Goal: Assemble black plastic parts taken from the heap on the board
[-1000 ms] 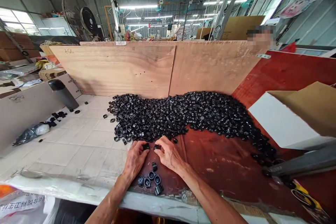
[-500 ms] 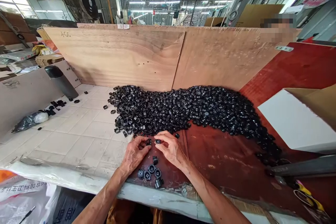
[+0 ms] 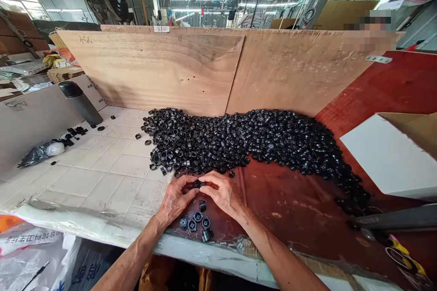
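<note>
A long heap of small black plastic rings and caps (image 3: 239, 141) lies across the bench against a plywood back wall. My left hand (image 3: 175, 200) and my right hand (image 3: 221, 193) meet just in front of the heap, fingertips pinched together on a small black part (image 3: 197, 184) between them. Several finished black pieces (image 3: 196, 225) sit in a small cluster on the red board (image 3: 290, 209) under my wrists, near the front edge.
A dark grey flask (image 3: 80, 102) lies at the far left with a few loose black parts and a plastic bag (image 3: 41, 152) near it. A white and brown carton (image 3: 392, 154) stands at right. The plywood wall (image 3: 191, 68) closes the back.
Both hands have drawn together, so the two small black parts held apart earlier now meet between the fingertips. The view has tilted slightly down.
</note>
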Demonstrator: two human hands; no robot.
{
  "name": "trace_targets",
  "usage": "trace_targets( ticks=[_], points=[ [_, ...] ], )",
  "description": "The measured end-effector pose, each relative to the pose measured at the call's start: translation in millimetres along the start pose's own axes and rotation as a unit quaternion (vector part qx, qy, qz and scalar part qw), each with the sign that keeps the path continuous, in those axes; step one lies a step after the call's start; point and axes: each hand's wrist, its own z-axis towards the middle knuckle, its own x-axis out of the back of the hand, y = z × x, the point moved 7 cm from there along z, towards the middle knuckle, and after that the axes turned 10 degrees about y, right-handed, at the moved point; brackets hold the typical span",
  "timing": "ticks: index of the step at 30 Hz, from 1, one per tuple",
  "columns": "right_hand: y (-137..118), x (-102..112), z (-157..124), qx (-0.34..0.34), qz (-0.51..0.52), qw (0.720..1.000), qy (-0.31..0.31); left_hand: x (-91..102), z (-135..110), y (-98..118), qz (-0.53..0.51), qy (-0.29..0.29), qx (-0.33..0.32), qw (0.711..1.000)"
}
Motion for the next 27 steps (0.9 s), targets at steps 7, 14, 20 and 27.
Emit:
trace_targets(
  ticks=[7,14,20,27],
  points=[
    [0,4,0,-0.034,0.003,0.999,0.028,0.8,-2,7,-0.024,0.0,-0.021,0.999],
    [-17,5,-1,0.006,0.009,1.0,-0.002,5.2,0,14,-0.041,0.018,-0.087,0.995],
    [-13,4,-3,-0.021,-0.015,1.0,0.002,5.5,-1,9,-0.031,0.019,-0.093,0.995],
    [-13,4,-3,-0.003,-0.008,1.0,0.009,5.6,-3,16,-0.014,0.018,-0.152,0.988]
  ],
)
